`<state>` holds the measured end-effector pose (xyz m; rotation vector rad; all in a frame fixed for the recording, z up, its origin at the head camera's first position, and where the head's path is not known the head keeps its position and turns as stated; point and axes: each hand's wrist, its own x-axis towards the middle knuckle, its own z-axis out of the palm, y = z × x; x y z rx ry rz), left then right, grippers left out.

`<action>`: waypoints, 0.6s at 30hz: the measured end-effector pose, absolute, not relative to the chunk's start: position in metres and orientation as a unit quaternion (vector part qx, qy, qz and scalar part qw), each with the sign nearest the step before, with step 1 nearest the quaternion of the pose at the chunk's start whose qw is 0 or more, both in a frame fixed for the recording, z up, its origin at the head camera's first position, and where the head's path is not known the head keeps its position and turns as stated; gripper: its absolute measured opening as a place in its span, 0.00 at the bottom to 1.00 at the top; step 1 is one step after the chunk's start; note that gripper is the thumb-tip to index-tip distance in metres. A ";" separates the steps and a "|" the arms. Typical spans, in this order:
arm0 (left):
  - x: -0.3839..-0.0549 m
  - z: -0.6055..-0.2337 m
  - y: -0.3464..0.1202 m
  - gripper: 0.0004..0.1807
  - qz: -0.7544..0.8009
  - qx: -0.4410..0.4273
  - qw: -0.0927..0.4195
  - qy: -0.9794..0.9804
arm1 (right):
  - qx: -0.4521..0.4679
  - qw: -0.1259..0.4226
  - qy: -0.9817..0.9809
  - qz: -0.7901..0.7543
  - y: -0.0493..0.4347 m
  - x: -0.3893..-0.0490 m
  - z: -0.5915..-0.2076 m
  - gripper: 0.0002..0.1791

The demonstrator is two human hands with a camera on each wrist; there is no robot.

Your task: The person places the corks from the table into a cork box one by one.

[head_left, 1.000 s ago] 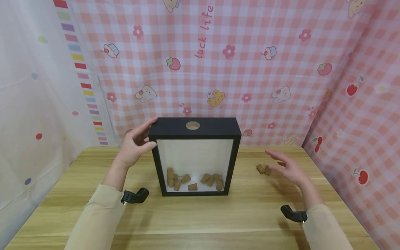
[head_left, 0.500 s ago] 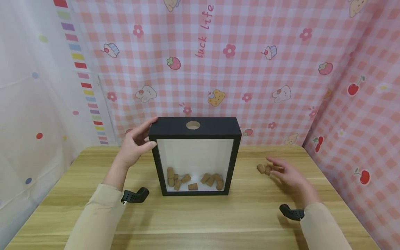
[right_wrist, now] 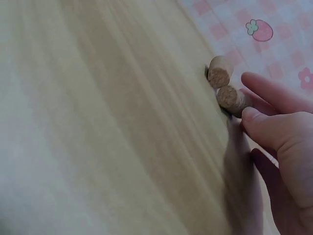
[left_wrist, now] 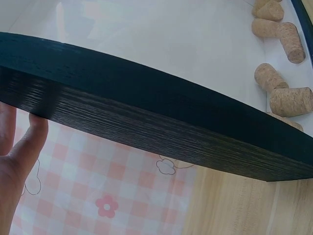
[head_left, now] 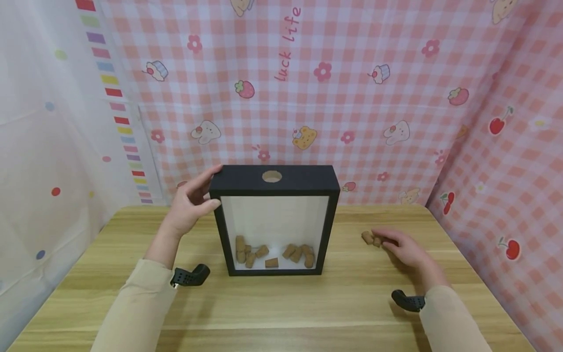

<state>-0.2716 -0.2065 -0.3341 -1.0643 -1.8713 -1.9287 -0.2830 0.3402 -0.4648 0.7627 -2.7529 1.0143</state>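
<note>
A black frame box [head_left: 303, 180] with a clear front stands upright on the table, a round hole [head_left: 271, 176] in its top. Several corks [head_left: 296, 253] lie inside along the bottom. My left hand [head_left: 186, 210] grips the box's upper left edge, thumb at the front and fingers at the side and back. To the right of the box, two corks lie close together on the tabletop. My right hand [head_left: 406, 249] pinches the nearer cork [right_wrist: 232, 99] between thumb and forefinger. Touching or nearly touching it is the other cork [right_wrist: 220, 72].
The wooden table [head_left: 281, 310] extends around the box. A pink checked cloth [head_left: 352, 107] hangs close behind the table, and another stretch [head_left: 497, 161] hangs along the right side. White dotted cloth [head_left: 39, 146] hangs at the left.
My right hand has come down and a little left onto the nearer loose cork, and its fingers have closed in around it. The left hand and the box have stayed put.
</note>
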 end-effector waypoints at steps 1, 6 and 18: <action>-0.272 -0.334 -0.206 0.39 -0.663 -0.366 0.125 -0.641 | 0.246 0.058 -0.909 0.332 0.341 -0.283 -0.466 0.19; -0.272 -0.335 -0.207 0.39 -0.664 -0.367 0.124 -0.640 | 0.204 0.070 -0.921 0.325 0.344 -0.281 -0.470 0.19; -0.272 -0.336 -0.207 0.38 -0.659 -0.361 0.125 -0.648 | 0.177 0.091 -0.924 0.326 0.348 -0.278 -0.476 0.15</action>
